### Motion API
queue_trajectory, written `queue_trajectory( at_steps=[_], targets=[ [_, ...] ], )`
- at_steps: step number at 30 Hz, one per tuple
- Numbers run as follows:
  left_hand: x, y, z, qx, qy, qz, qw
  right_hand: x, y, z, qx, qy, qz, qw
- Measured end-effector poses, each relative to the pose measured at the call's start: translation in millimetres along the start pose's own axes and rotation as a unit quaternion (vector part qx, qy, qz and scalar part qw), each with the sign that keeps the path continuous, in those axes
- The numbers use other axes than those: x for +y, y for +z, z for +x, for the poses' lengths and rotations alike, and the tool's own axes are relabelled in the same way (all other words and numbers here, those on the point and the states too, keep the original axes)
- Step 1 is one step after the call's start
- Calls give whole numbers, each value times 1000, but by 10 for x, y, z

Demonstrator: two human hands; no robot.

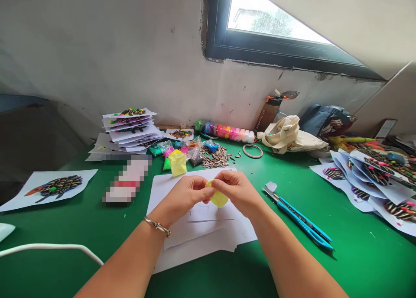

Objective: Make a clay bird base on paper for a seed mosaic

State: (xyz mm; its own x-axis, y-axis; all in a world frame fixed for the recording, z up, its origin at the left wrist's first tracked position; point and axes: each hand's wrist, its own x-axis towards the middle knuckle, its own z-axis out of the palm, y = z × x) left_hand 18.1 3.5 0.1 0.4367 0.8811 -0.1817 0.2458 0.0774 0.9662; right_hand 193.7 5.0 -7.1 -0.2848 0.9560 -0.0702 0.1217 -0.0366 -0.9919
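Evidently the yellow piece (220,199) is light and thin: it looks like a soft, pliable wrap or sheet of film, though whether anything lies inside it is hard to tell. It is up in the person's fingers, above the white sheets (199,248) in the middle of the desk (367,259), well in from the desk's far edge along the wall. The left hand (186,197) has its thumb and fingers closed on the upper left rim of the piece; the right hand (238,192) pinches the top, thumb laid across it, so the two hands nearly meet while the lower part hangs free.

Such material probably creases readily, may tear under a hard pull, and could slip if its surface is smooth. The rim seems the best hold, with light fingertip pressure close to the edge. A yellow packet (178,163) stands by the sheets' far edge, apart from both hands.
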Motion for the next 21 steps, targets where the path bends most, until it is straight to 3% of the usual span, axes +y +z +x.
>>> queue_trajectory(
  at_steps=[7, 12, 21],
  targets=[
    [-27, -40, 5, 11, -5, 10, 1000, 3, -30, 15, -8, 20, 46, 999],
    [-16, -28, 12, -6, -21, -7, 1000, 36, -6, 16, -4, 7, 17, 1000],
    [-7, -45, 16, 50, -7, -16, 999, -31, -52, 11, -37, 68, 108, 991]
  ],
)
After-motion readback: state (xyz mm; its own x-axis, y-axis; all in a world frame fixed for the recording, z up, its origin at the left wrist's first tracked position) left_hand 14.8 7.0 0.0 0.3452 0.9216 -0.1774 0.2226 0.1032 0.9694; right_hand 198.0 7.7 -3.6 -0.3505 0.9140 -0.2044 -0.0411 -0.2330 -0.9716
